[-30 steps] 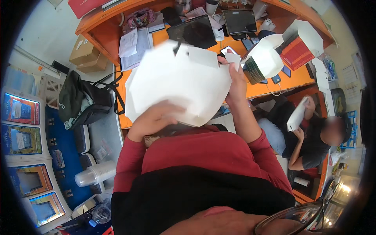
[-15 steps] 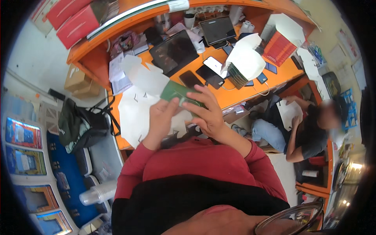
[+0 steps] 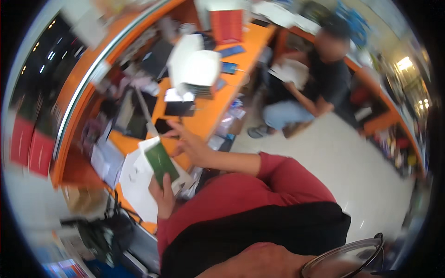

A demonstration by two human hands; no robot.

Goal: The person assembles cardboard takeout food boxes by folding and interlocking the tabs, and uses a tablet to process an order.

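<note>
I see the green booklet point(image 3: 160, 162) now only in my left hand point(image 3: 163, 197), whose grip is closed around its lower end; it stands tilted above the near edge of the orange worktop point(image 3: 211, 118). Half a second ago both hands held it. My right hand point(image 3: 191, 146) has let go and hovers open just beside it, holding nothing. White papers point(image 3: 134, 185) lie under the booklet at the near corner. Farther along the worktop is crowded; the floor point(image 3: 343, 157) to my right has open room.
</note>
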